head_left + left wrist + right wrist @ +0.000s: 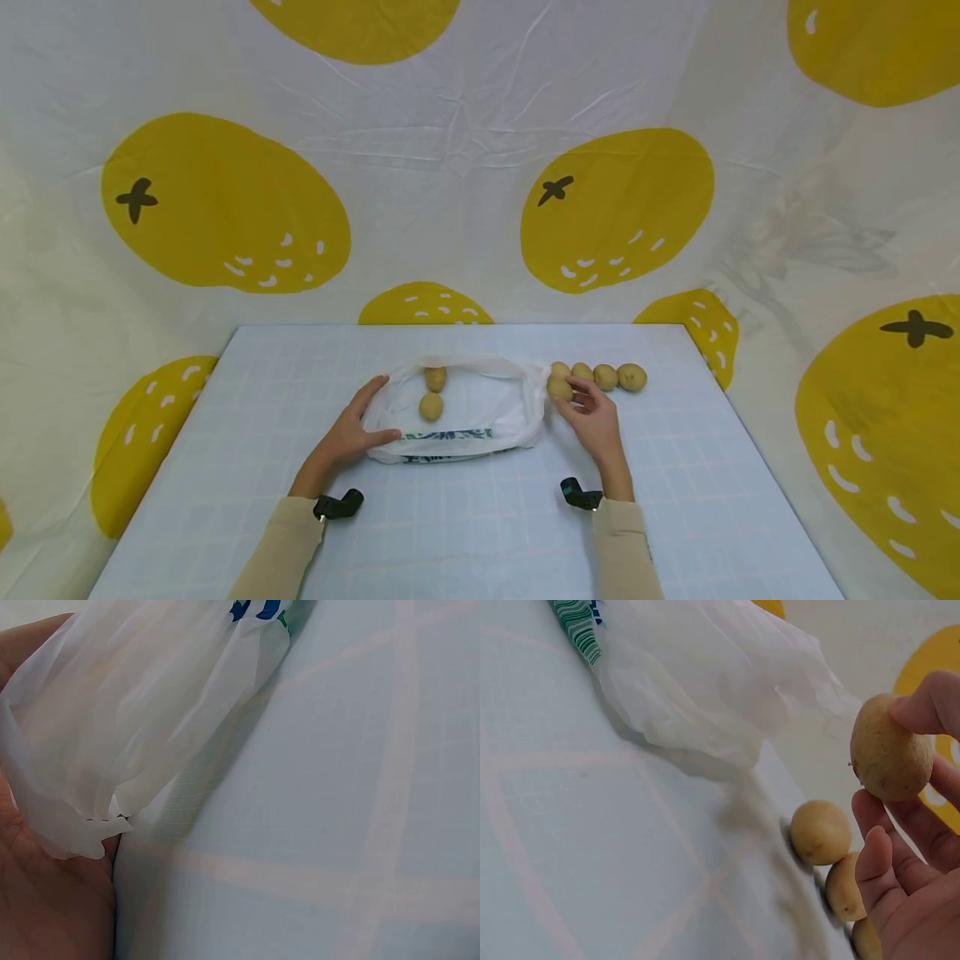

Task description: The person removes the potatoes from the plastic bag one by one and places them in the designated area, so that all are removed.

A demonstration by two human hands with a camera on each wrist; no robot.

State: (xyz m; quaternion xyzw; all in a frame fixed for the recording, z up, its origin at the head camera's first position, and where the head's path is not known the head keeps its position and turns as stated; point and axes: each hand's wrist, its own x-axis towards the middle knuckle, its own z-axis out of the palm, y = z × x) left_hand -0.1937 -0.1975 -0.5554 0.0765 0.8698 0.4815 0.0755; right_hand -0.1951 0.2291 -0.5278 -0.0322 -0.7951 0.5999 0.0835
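Sleeves cropped; right fingers partly hide potato

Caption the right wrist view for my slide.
A right hand holds a potato near a white plastic bag, with more potatoes lined up on the table.

Free to pass over the near worktop between sleeves; blocked ahead by bag and, back right, by potatoes!
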